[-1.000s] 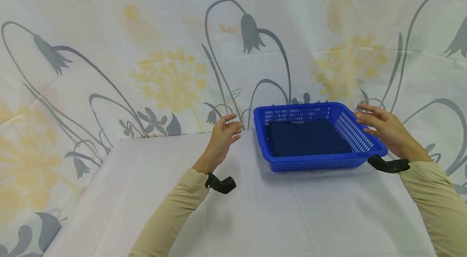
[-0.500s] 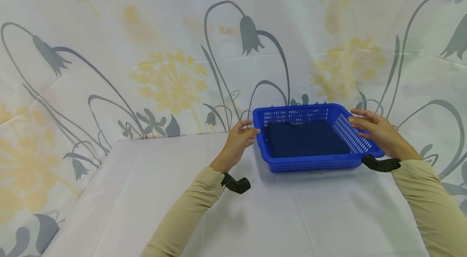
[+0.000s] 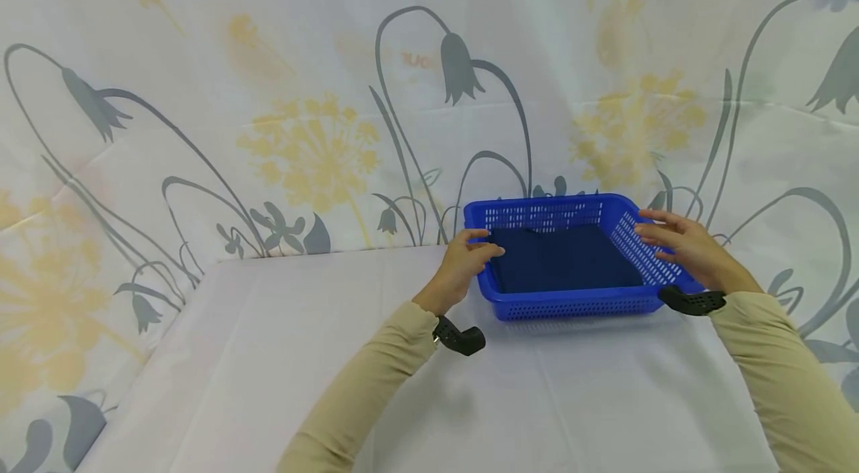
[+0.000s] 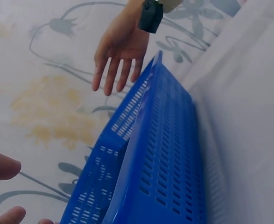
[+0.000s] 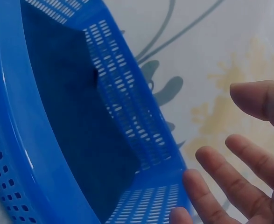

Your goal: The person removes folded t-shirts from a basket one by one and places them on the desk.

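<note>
A blue plastic basket (image 3: 577, 305) with slotted walls stands at the back right of the table. Dark navy folded cloth (image 3: 567, 257) lies flat across its floor. My left hand (image 3: 459, 268) is over the basket's left rim, fingers loosely extended and holding nothing. At the opposite end my right hand (image 3: 691, 245) hovers over the right rim, fingers spread and relaxed. The right wrist view shows that hand's fingertips (image 5: 207, 186) beside the basket's end wall. In the left wrist view, the left fingertips (image 4: 3, 165) show at the lower left, apart from the basket.
A white cloth covers the table (image 3: 268, 354). Behind it hangs a flower-patterned curtain (image 3: 309, 33), close to the basket's back side. Each wrist wears a black camera mount (image 3: 459, 339).
My left hand has moved right, from beside the basket to over its left rim. My right hand has shifted slightly left over the right rim. The basket stays in place.
</note>
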Available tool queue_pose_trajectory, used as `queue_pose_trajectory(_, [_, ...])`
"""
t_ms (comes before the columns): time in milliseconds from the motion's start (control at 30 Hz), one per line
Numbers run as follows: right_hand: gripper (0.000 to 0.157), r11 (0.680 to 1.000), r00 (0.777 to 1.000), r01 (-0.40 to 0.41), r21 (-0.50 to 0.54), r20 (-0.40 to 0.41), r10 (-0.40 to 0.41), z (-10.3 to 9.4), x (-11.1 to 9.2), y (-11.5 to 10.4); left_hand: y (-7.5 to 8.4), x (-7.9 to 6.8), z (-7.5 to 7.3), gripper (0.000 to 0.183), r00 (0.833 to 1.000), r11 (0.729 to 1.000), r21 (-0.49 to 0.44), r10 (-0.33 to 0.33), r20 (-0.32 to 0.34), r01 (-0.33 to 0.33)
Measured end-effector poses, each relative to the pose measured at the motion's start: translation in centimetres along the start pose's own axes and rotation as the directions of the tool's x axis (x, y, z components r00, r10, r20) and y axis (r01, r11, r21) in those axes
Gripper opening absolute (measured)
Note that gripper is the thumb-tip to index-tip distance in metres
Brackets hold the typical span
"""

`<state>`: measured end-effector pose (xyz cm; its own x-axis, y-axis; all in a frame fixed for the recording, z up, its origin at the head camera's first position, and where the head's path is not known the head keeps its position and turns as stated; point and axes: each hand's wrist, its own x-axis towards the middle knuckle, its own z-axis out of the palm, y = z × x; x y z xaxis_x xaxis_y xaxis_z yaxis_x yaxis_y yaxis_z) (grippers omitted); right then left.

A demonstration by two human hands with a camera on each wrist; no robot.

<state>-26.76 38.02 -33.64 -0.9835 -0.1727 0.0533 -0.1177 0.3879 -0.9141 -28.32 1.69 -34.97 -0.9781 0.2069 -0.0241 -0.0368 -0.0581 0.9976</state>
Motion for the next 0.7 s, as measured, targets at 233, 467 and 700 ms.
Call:
queue_pose_trajectory(233, [0.021,0.999,1.000,-0.016,0.033,0.005,0.016,0.0,0.3,0.4,0.1,0.3,1.5,0.047,1.000,0.997,0.076,-0.017,-0.020,0.019])
queue_pose_trajectory(467, [0.020,0.999,0.999,-0.035,0.020,-0.001,0.035,0.0,0.6,0.9,-0.2,1.0,3.1,0.047,0.998,0.994,0.114,0.001,-0.070,0.007])
queue_pose_trajectory(700, [0.018,0.997,0.997,-0.074,0.009,0.005,0.074,0.1,1.0,1.1,-0.7,1.5,4.5,0.052,0.996,0.988,0.153,-0.019,-0.090,0.033])
